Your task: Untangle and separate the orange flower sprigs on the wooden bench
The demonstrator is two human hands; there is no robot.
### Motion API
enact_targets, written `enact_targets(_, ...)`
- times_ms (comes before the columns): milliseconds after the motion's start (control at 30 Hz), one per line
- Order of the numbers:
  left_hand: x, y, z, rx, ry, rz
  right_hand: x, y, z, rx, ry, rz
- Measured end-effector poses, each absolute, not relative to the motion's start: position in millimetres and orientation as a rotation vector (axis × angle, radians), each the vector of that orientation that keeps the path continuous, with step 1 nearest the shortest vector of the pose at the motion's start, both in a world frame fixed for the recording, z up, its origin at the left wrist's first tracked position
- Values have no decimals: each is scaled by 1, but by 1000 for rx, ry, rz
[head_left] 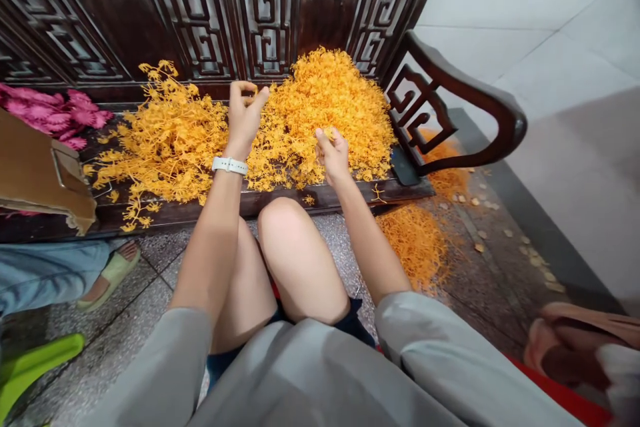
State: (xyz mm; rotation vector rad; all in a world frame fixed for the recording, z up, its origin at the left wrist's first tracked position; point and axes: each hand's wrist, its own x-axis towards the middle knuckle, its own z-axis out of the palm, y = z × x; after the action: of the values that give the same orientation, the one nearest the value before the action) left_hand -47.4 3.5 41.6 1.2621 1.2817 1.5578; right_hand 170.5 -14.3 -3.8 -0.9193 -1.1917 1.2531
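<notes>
My left hand, with a pale watch strap at the wrist, is raised over the middle of the bench. Its thumb and forefinger pinch a small orange piece, mostly hidden by the fingers. Lower and to the right, my right hand is closed, a small orange plastic flower piece showing at its fingertips. Behind it rises a tall heap of loose orange plastic flower pieces. Left of my left hand spreads a looser pile of orange plastic flower sprays with stems.
The dark wooden bench has a carved back and an armrest. A phone lies by the armrest. Orange stem scraps cover floor at right. At left are a cardboard box, magenta flowers, a person's sandalled foot and a green plastic object.
</notes>
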Motion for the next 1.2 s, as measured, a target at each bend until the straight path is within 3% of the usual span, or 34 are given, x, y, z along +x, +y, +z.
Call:
enact_targets(133,-26,-13,46,1845,1550,1437,179,-16,9,-911,-1189,1097)
enact_targets(300,4,-19,41,2212,1318,1021,188,-12,13,-898,-1283,991)
enact_targets(733,18,-16,33,2049,1100,1005,178,-13,8,-936,-1391,960)
enact_targets(1000,19,-16,30,2133,1210,772,188,-18,23,-1039,-1926,453)
enact_targets(1200,14,-14,29,2032,1021,667,189,-24,38,-994,-2188,391)
